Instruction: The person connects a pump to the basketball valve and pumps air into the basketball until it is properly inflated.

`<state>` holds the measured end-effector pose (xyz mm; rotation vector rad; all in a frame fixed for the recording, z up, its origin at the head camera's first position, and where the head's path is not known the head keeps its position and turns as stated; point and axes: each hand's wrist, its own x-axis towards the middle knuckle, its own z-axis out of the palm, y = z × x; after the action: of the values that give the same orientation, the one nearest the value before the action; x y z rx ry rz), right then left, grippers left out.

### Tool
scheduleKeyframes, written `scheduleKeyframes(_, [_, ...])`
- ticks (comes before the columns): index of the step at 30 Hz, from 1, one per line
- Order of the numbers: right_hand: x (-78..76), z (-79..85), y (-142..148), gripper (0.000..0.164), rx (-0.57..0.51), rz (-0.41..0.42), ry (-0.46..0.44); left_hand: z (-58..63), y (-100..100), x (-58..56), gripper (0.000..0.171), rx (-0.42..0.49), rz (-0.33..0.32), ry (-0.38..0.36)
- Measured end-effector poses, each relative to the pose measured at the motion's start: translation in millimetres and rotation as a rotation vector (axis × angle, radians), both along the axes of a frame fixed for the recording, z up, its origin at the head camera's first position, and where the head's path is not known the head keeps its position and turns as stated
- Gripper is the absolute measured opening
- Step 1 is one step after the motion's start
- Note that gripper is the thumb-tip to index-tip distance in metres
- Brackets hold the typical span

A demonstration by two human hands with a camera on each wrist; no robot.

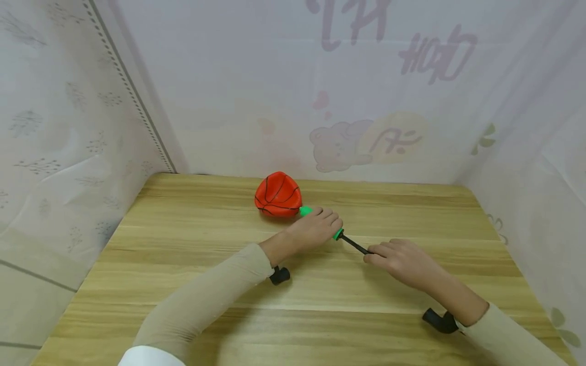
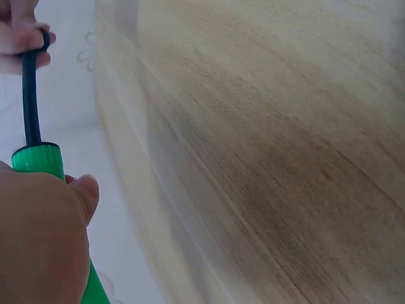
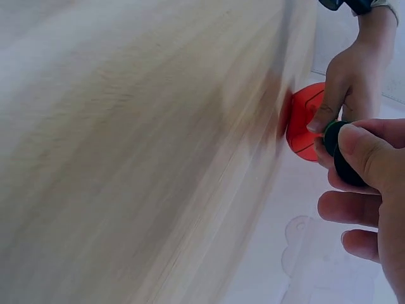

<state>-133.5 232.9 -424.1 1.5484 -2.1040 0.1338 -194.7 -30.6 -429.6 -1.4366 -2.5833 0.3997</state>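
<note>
A red basketball (image 1: 279, 191) with black lines lies caved in, like a bowl, towards the back of the table. My left hand (image 1: 313, 230) grips the green barrel (image 2: 39, 159) of a small hand pump, whose green end meets the ball's right edge. Whether a needle sits in the ball cannot be seen. From the barrel's other end a black rod (image 1: 355, 244) stands drawn out. My right hand (image 1: 405, 262) pinches the black handle (image 3: 348, 166) at the end of that rod between thumb and fingers, seen close in the right wrist view.
Beneath both hands is a wood-grain table (image 1: 348, 325). A pale printed curtain (image 1: 220, 101) hangs behind it, with more pale sheeting at both sides. Black wrist-worn devices (image 1: 440, 321) stick out below each wrist.
</note>
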Motion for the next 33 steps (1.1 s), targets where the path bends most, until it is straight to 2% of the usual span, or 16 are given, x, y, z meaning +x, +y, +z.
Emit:
scheduleKeyframes(11, [-22.9, -3.5, -22, 0.05, 0.036, 0.01, 0.017, -1.1, 2, 0.9, 0.018, 0.007, 0.007, 0.016])
scheduleKeyframes(16, [-30.5, -5.7, -30, 0.008, 0.047, -0.007, -0.009, -2.1, 3, 0.6, 0.018, 0.009, 0.013, 0.006])
scheduleKeyframes(19, [-31.8, -7.2, -32, 0.003, 0.048, -0.019, -0.011, -1.4, 2, 0.3, 0.017, 0.007, 0.009, 0.003])
scheduleKeyframes(22, [-31.5, -8.1, -32, 0.029, 0.029, -0.015, 0.006, 0.2, 1, -0.6, 0.016, 0.012, 0.0, -0.016])
scheduleKeyframes(25, [-29.2, -7.8, -29, 0.049, 0.018, -0.011, 0.026, 1.1, 0, -1.9, 0.014, 0.016, -0.006, -0.026])
scheduleKeyframes(33, [-10.0, -3.6, -10, 0.047, -0.011, 0.009, 0.027, -0.5, -1, -3.7, 0.016, 0.018, -0.01, -0.021])
